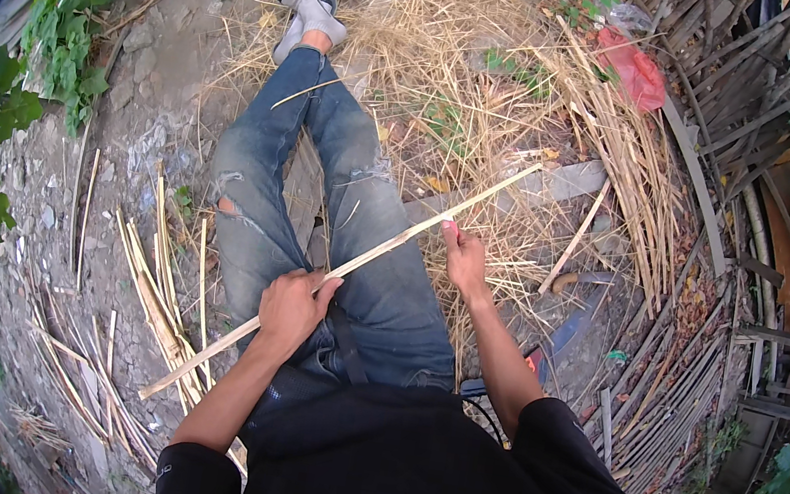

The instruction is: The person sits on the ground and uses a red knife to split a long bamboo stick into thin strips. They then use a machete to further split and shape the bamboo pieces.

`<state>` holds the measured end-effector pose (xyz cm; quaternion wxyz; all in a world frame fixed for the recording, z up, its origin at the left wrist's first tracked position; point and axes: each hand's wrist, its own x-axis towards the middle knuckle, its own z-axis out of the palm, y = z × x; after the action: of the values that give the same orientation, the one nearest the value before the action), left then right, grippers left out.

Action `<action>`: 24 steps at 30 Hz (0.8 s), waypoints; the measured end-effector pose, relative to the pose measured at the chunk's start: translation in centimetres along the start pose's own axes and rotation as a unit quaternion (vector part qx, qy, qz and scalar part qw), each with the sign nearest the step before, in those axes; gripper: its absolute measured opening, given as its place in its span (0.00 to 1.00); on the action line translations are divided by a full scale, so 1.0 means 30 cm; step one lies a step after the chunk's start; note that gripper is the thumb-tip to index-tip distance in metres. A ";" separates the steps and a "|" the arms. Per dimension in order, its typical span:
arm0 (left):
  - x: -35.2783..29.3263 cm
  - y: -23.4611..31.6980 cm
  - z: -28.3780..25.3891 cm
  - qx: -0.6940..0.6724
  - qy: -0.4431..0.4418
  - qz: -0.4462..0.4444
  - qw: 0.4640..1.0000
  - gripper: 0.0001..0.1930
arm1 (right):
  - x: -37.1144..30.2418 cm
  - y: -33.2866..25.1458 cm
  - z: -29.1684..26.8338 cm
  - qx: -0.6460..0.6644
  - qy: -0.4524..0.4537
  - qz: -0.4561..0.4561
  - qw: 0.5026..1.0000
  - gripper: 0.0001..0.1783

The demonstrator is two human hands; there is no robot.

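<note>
A long, pale split wooden strip (pixel 375 255) runs slantwise across my lap, its far end up to the right and its near end down to the left. My left hand (pixel 294 308) is closed round its lower half, over my thigh. Farther along, my right hand (pixel 463 260) has its thumb against the strip and its fingers curled, pinching it near the upper end. The strip's surface looks rough and partly peeled close to the middle.
Loose pale strips (pixel 159 310) lie left of my legs. Straw-like shavings (pixel 441 62) cover the ground ahead. To the right are a bundle of long strips (pixel 642 181), a wooden-handled tool (pixel 567 281), a blue tool (pixel 573 328) and a red plastic bag (pixel 632 70).
</note>
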<state>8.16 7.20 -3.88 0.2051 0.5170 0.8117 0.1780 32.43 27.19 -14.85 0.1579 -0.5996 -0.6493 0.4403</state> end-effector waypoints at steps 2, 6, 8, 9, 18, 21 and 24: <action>0.004 0.006 0.004 0.003 -0.009 -0.004 1.000 0.18 | -0.046 -0.011 0.058 0.008 -0.036 -0.017 0.999 0.36; 0.008 -0.002 0.021 -0.034 -0.021 -0.022 0.999 0.19 | -0.120 -0.039 0.114 0.005 -0.052 -0.074 0.996 0.35; 0.013 -0.008 0.019 -0.060 -0.028 -0.039 0.997 0.20 | -0.119 -0.058 0.097 0.046 -0.082 -0.077 0.993 0.35; 0.017 -0.004 0.013 -0.072 -0.037 -0.050 0.995 0.20 | -0.130 -0.092 0.067 0.095 -0.116 -0.064 0.987 0.35; 0.029 -0.032 0.015 -0.142 -0.069 -0.052 0.986 0.22 | -0.070 -0.064 -0.028 0.352 -0.099 -0.007 0.931 0.20; 0.037 -0.004 -0.007 -0.194 -0.034 -0.030 0.980 0.19 | -0.109 -0.187 -0.031 0.392 -0.093 -0.029 0.915 0.16; 0.101 0.030 -0.085 -0.242 0.105 0.022 0.964 0.15 | -0.144 -0.297 -0.035 0.438 -0.097 -0.087 0.890 0.14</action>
<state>6.37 10.13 -1.70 0.2340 0.4479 0.7500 0.4268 28.49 24.57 -6.06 0.3783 -0.3654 -0.4520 0.7205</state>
